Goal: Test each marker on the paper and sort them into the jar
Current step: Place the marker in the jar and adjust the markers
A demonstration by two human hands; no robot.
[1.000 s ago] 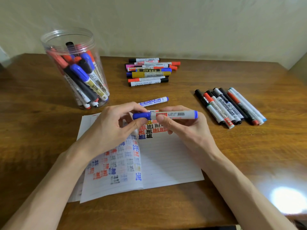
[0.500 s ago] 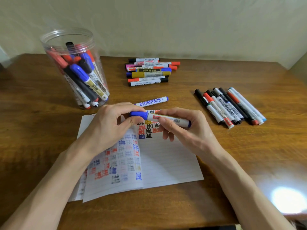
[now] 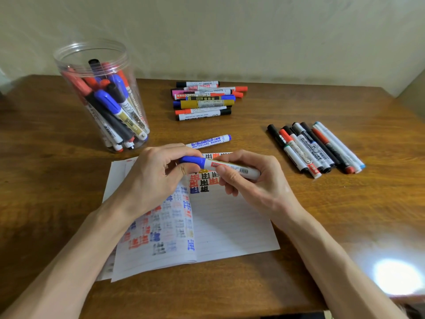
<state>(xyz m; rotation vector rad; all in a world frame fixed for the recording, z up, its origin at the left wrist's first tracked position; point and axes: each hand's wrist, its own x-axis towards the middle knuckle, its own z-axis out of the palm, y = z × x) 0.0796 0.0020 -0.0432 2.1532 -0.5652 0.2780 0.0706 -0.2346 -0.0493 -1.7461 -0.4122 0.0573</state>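
One clear jar [image 3: 115, 56] at upper left holds many markers. Two loose piles lie on the counter [image 3: 345, 203], upper centre [image 3: 204, 103] and right [image 3: 315, 148], plus one lone blue marker [image 3: 208, 142]. At frame centre, above the one scribbled paper [image 3: 230, 226], the left hand [image 3: 151, 180] pinches the blue cap of a white-barrelled marker [image 3: 230, 168]; the right hand [image 3: 257, 187] grips its barrel.

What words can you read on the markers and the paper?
"WHITEBOARD MARKER": loose blue marker just beyond the paper.
"WHITEBOARD": gold-banded marker in the jar.
"WHITEBOARD MARKER": a marker in the right row.
Too small to read: the label and barcode on the held marker.
Too blurred to read: the hand-drawn characters on the paper.
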